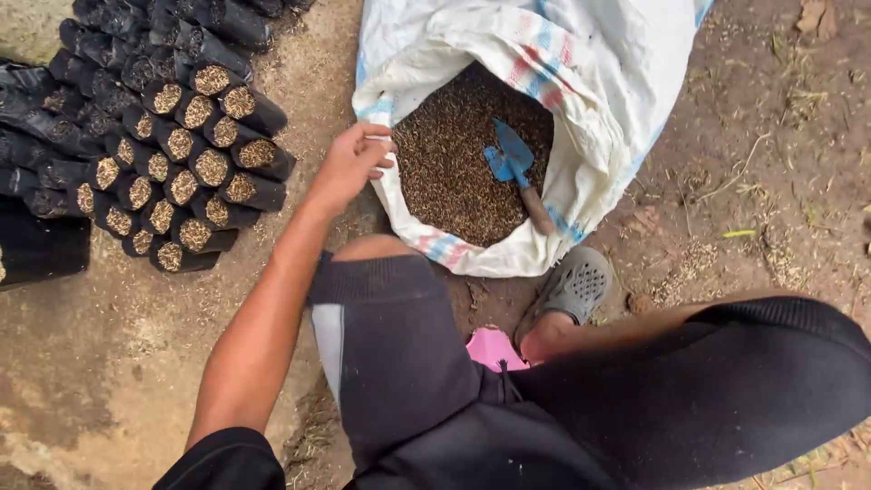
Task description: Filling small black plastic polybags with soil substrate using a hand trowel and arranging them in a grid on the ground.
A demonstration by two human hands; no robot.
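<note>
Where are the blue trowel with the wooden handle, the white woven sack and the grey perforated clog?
Blue trowel with wooden handle [510,156], head view, on its blade.
White woven sack [590,63], head view, on its folded-back wall.
Grey perforated clog [577,286], head view, on its toe top.
</note>
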